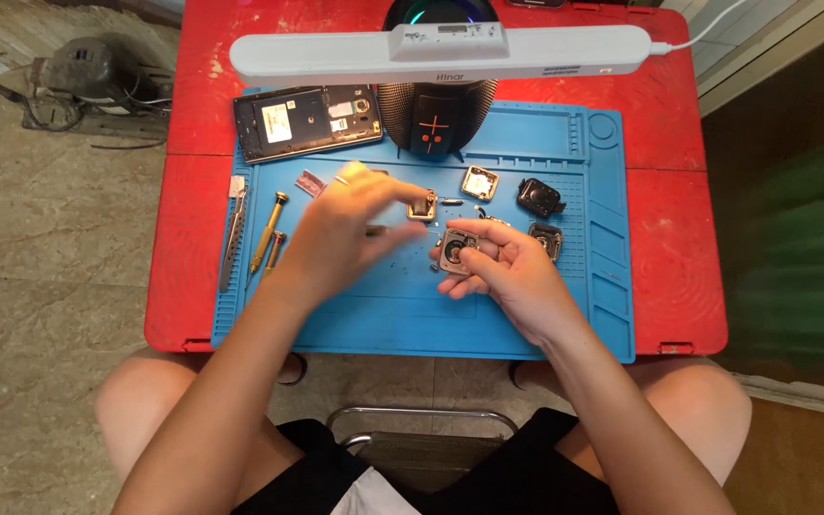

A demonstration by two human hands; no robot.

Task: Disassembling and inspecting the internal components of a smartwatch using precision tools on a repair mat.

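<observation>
Left hand (340, 234) — arm reaching forward from the lower left, forearm bare, wrist straight; hand motion-blurred, palm down, fingers extended forward and to the right, index fingertip farthest out. Right hand (498, 267) — arm entering from the lower right, forearm bare, wrist bent slightly inward; fingers curled, thumb and fingertips pinched together, closed. Both hands close together, not touching.

A red table (679, 229) is covered at its middle by a blue work mat (526, 324). On the mat are laid an opened phone (305, 121), a dark round speaker (436, 119), a yellow-handled screwdriver (269, 229), tweezers (233, 238) and several small square watch casings (480, 182). The table is stood on a tiled floor (40, 286).
</observation>
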